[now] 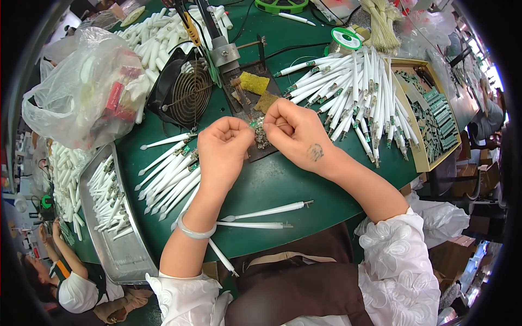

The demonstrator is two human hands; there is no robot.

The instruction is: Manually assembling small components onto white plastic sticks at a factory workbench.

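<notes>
My left hand [224,149] and my right hand [293,133] meet near the middle, both closed in a pinch. A small green bit shows at the left fingertips; what the right fingers hold is hidden. Just beyond them the soldering iron [246,100] slants down from its clamp. Metallic solder scraps [261,136] lie between the hands on a dark plate [266,154]. Left of my left hand is a bunch of white candle-shaped sticks [173,182] with pointed tips, several ending in green circuit boards. Two more sticks [263,211] lie below my hands.
A fan [187,87], yellow sponge [254,83] and solder spool [346,39] stand around the iron. Many sticks [353,95] are heaped at right beside a box of circuit boards [417,155]. At left are a metal tray [117,266] and plastic bag [70,103]. Another person [81,293] works at lower left.
</notes>
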